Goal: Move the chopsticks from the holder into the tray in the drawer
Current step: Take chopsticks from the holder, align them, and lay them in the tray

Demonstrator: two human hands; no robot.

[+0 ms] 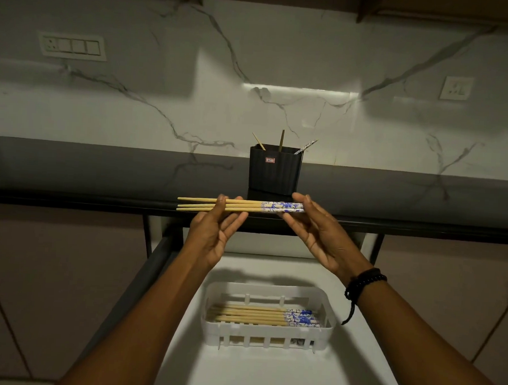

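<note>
A bundle of three wooden chopsticks [246, 206] with blue-and-white patterned ends lies level above the counter's front edge, held between both hands. My left hand [215, 234] pinches the plain tips; my right hand [318, 234] pinches the patterned ends. Behind them the black ribbed holder [274, 172] stands on the dark counter with three chopsticks [281, 140] poking out. Below, in the open drawer, the white slotted tray [268, 340] holds several chopsticks [255, 314] lying side by side, patterned ends to the right.
The drawer's white floor [266, 375] spreads around the tray, with its dark side rail [142, 277] on the left. Cabinet doors flank the drawer. A marble backsplash with a switch panel [73, 46] and a socket [456, 87] rises behind the counter.
</note>
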